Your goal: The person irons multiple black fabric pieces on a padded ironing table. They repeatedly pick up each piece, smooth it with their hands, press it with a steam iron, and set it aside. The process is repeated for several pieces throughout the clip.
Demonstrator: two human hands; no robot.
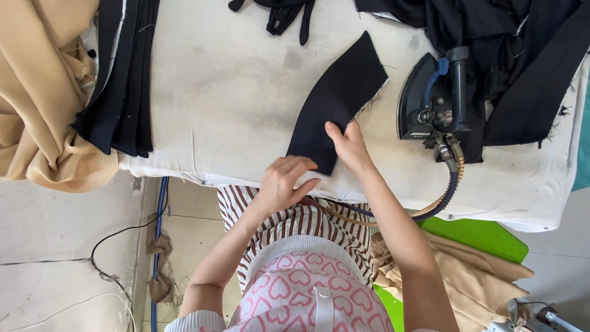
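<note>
A curved dark navy fabric piece [341, 92] lies flat on the white padded ironing table [233, 92]. My right hand [349, 144] presses its near end with fingers spread on the cloth. My left hand [284, 179] rests flat at the table's front edge, touching the piece's lower corner. A black steam iron [430, 95] with a blue handle part stands just right of the fabric piece, untouched.
A stack of dark cloth pieces [123, 74] lies at the table's left, over tan fabric [43, 92]. More dark garments [510, 55] are heaped at the back right. The iron's hose [448, 190] loops off the front edge. Tan cloth [467, 276] and a green surface [479, 237] are below.
</note>
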